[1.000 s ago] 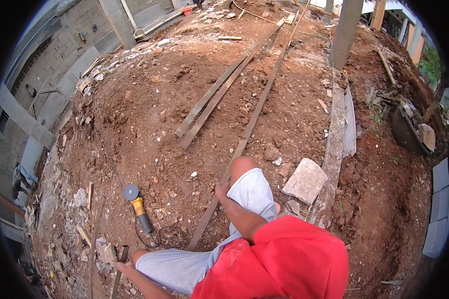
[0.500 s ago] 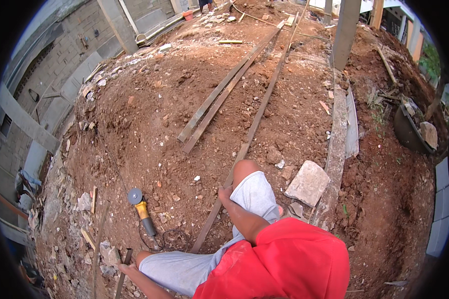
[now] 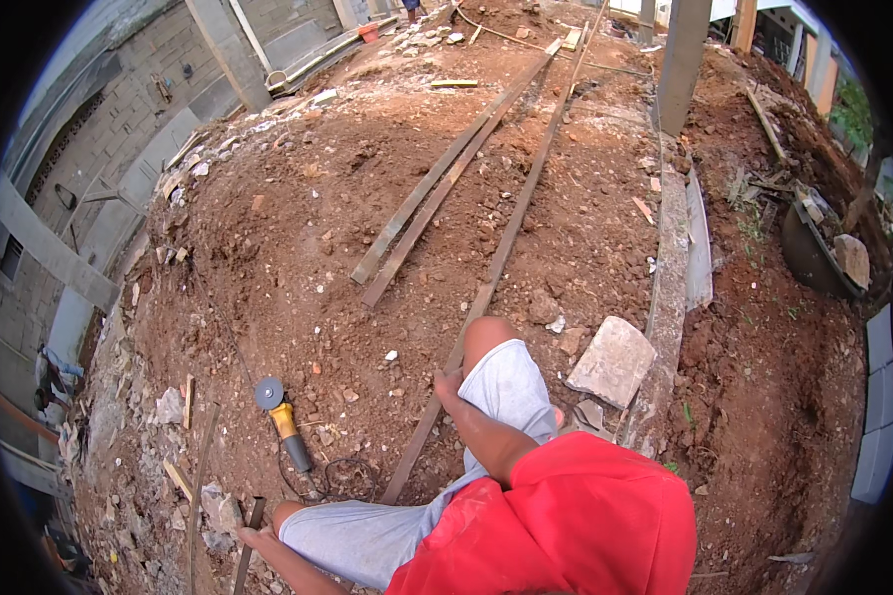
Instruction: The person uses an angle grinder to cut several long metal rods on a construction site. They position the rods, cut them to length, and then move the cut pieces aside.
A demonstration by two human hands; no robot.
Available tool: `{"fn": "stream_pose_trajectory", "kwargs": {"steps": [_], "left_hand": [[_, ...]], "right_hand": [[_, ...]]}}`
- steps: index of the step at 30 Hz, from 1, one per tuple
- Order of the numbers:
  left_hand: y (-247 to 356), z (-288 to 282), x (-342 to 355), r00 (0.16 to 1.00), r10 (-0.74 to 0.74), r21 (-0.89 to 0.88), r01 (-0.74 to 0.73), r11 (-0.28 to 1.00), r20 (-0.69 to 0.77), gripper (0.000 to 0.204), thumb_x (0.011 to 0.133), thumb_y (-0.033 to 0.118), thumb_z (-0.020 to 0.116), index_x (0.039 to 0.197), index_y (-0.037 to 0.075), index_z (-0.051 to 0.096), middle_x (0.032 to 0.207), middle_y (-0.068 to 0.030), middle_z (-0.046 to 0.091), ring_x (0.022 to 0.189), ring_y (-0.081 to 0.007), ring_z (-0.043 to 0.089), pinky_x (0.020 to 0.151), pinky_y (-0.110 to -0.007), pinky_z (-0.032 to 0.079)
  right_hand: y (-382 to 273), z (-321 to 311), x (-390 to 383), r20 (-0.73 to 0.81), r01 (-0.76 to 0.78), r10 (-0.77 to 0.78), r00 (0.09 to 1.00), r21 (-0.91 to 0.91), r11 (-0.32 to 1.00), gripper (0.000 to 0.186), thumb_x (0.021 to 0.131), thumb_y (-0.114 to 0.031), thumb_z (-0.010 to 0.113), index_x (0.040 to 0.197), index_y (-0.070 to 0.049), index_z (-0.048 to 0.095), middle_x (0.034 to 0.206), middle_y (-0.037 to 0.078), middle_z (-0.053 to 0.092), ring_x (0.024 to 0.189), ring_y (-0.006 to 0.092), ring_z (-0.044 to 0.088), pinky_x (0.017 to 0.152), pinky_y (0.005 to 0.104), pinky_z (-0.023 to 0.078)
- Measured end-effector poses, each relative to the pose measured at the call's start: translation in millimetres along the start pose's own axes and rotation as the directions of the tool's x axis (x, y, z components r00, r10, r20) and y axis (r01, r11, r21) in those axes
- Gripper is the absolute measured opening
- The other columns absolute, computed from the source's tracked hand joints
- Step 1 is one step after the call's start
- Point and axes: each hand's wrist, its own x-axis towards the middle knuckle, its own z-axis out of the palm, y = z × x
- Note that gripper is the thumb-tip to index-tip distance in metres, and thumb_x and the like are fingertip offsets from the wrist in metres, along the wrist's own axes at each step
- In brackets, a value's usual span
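Note:
My right hand (image 3: 448, 385) is closed round a long, narrow brownish bar (image 3: 522, 203), beside my bent right knee. The bar runs from near my feet far up the dirt slope. Down at the lower left, my left hand (image 3: 256, 536) grips a dark bar (image 3: 249, 551) next to my other knee; its fingers are only partly visible. Between the two hands, an angle grinder (image 3: 285, 424) with a yellow and black body lies on the soil, disc end away from me. Its cord trails off near the handle.
Two more long bars (image 3: 437, 193) lie on the slope ahead. A pale stone slab (image 3: 612, 363) sits right of my knee, by a concrete edging (image 3: 671, 263). Rubble and a thin strip (image 3: 201, 486) lie at left. A black tub (image 3: 814, 248) holding stones stands far right.

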Motion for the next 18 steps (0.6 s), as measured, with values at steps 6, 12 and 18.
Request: {"fn": "stream_pose_trajectory", "kwargs": {"steps": [6, 12, 18], "left_hand": [[4.7, -1.1, 13.1, 1.000, 0.004, 0.009, -0.004, 1.000, 0.003, 0.029, 0.091, 0.031, 0.067, 0.105, 0.006, 0.068, 0.094, -0.0143, 0.070, 0.080, -0.0333, 0.068, 0.070, -0.047, 0.060], [12.6, -10.3, 29.9, 1.000, -0.004, 0.046, 0.003, 0.999, 0.010, 0.030, 0.090, 0.032, 0.068, 0.105, 0.006, 0.068, 0.096, -0.0141, 0.070, 0.084, -0.0342, 0.068, 0.072, -0.046, 0.059], [2.1, -9.1, 20.5, 1.000, -0.018, 0.038, 0.018, 0.999, -0.011, 0.032, 0.090, 0.035, 0.070, 0.105, 0.007, 0.067, 0.096, -0.0151, 0.068, 0.086, -0.0345, 0.066, 0.074, -0.046, 0.058]], "right_hand": [[-10.4, -2.6, -4.4, -0.013, -0.008, 0.008, 1.000, 0.024, 1.000, 0.115, 0.077, -0.038, 0.080, 0.160, 0.010, 0.017, 0.165, 0.035, 0.026, 0.156, 0.0457, 0.023, 0.130, 0.0460, 0.014], [-7.2, 4.2, -9.3, -0.029, -0.005, 0.005, 1.000, 0.009, 1.000, 0.117, 0.076, -0.039, 0.083, 0.160, 0.010, 0.018, 0.165, 0.034, 0.026, 0.156, 0.0453, 0.022, 0.130, 0.0455, 0.014], [6.5, 4.2, -2.8, -0.031, -0.004, 0.005, 1.000, 0.025, 1.000, 0.117, 0.076, -0.039, 0.083, 0.160, 0.009, 0.018, 0.165, 0.034, 0.027, 0.156, 0.0441, 0.024, 0.130, 0.0450, 0.016]]}}
